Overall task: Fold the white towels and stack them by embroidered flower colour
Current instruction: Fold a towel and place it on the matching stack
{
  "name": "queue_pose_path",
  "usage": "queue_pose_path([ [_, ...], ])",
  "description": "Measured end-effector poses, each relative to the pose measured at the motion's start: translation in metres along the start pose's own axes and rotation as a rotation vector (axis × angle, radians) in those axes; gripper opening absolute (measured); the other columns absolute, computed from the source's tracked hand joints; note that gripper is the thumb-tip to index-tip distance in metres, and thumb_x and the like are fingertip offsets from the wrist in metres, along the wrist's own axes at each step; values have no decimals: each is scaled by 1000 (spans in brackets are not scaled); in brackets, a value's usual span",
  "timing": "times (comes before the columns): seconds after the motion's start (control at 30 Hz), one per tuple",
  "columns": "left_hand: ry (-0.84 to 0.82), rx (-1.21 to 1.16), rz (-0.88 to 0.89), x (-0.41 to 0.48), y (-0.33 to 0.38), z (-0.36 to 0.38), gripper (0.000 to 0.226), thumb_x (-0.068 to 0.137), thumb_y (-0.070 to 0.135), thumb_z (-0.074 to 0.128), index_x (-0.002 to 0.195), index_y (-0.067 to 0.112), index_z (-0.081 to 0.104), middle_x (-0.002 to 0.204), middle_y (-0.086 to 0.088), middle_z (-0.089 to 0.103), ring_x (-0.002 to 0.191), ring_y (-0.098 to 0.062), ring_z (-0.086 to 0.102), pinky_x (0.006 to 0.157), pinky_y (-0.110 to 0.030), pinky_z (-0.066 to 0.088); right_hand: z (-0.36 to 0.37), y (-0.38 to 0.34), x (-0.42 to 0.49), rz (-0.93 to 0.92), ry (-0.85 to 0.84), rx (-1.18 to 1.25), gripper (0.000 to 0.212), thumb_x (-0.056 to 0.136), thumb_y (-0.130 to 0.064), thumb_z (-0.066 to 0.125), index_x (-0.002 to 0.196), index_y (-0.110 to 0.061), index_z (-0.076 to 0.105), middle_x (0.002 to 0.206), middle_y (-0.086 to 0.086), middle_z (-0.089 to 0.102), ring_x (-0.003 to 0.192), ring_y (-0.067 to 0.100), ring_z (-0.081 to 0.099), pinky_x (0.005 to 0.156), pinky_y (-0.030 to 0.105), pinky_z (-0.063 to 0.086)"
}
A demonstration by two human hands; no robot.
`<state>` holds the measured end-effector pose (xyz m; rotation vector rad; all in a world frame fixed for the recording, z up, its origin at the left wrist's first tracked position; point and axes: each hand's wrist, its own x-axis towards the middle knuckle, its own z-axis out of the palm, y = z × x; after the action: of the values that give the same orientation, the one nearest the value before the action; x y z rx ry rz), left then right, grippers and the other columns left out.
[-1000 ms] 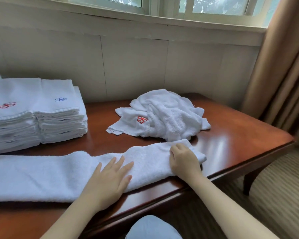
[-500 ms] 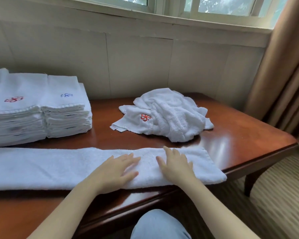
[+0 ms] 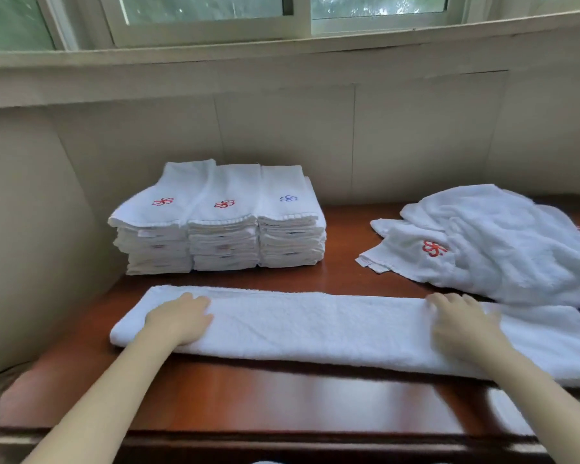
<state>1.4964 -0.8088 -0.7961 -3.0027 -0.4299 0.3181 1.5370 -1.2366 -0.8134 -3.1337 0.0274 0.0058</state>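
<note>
Pressing left hand (image 3: pixel 181 318) and right hand (image 3: pixel 462 324), both flat, gripping nothing, on half-folded towel (image 3: pixel 315 326); three stacks (image 3: pixel 221 222) done, loose pile (image 3: pixel 503 242) waiting.

A glossy reddish-brown wooden worktop (image 3: pixel 282 406) stood against a pale panelled wall (image 3: pixel 282 135), below a white-framed window (image 3: pixel 215 18) that admitted greenish daylight.

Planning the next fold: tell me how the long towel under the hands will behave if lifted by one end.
Likely floppy: the towel lies flat as a long soft strip, so a lifted end would probably droop and the fold may open. Probably light, being plain terry cloth. On the glossy table it may slide when pushed.
</note>
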Motion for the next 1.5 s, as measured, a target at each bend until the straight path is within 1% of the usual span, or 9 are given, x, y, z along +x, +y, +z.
queue_pose_path([
  [0.2, 121, -181, 159, 21, -23, -6, 21, 99, 29, 40, 119, 30, 48, 113, 2, 44, 113, -20, 45, 96, -31, 36, -18, -128, 5, -446, -85, 128, 43, 97, -34, 40, 139, -26, 38, 133, 2, 46, 122, 28, 43, 101, 41, 33],
  [0.47, -133, -227, 270, 56, -45, -30, 15, 88, 30, 58, 90, 37, 44, 101, 13, 47, 90, -5, 47, 79, -23, 39, -14, -177, 29, -262, -40, 342, 16, 90, -19, 51, 104, -14, 55, 114, 5, 60, 108, 28, 52, 85, 32, 40],
  [0.77, -127, -222, 350, 80, -33, -44, 12, 95, 25, 51, 85, 30, 54, 94, 13, 55, 81, -3, 48, 71, -19, 37, -7, -181, 35, -147, 16, 410, 19, 88, -10, 43, 74, -14, 31, 70, -3, 40, 76, 26, 43, 53, 30, 26],
  [1.0, 208, 31, 246, 79, -19, -18, 17, 101, 30, 41, 114, 26, 51, 104, 7, 49, 102, -15, 48, 88, -32, 32, -6, -202, 12, -231, 380, 196, 24, 80, -7, 52, 88, -20, 33, 98, 3, 42, 95, 27, 44, 72, 32, 25],
  [1.07, 399, 229, 195, 73, -10, -8, 21, 101, 34, 39, 116, 25, 51, 114, 2, 45, 107, -18, 44, 88, -31, 32, -4, -215, 2, -434, 286, 284, 11, 89, -19, 50, 99, -17, 46, 110, 5, 49, 103, 28, 45, 75, 33, 31],
  [1.13, 546, 276, 105, 64, 0, -4, 27, 98, 39, 46, 118, 21, 48, 116, 0, 45, 106, -19, 45, 85, -30, 36, 9, -225, -8, -559, 33, 301, 40, 96, -42, 39, 124, -15, 47, 132, 8, 45, 122, 28, 38, 95, 38, 33],
  [1.3, 701, -329, -263, 15, -2, 2, 38, 88, 35, 62, 121, 19, 51, 127, -8, 48, 118, -30, 43, 93, -43, 39, 25, -227, -10, -555, -126, 229, 81, 87, -72, 20, 153, -28, 6, 161, 7, -2, 147, 28, -8, 116, 51, -7],
  [1.43, 739, -1449, -834, -25, -18, 25, 77, 85, 21, 67, 146, 12, 21, 148, -15, 27, 131, -35, 35, 103, -45, 37, 28, -232, -8, -546, -122, 197, 95, 77, -84, 18, 153, -28, 2, 160, 15, -6, 146, 34, -12, 113, 55, -10],
  [1.5, 616, -1867, -877, -27, -21, 27, 74, 88, 17, 65, 146, 5, 21, 147, -14, 37, 129, -29, 44, 98, -39, 40, 29, -234, -9, -541, -111, 199, 96, 76, -85, 18, 153, -30, 2, 159, 16, -6, 146, 35, -12, 113, 56, -11],
])
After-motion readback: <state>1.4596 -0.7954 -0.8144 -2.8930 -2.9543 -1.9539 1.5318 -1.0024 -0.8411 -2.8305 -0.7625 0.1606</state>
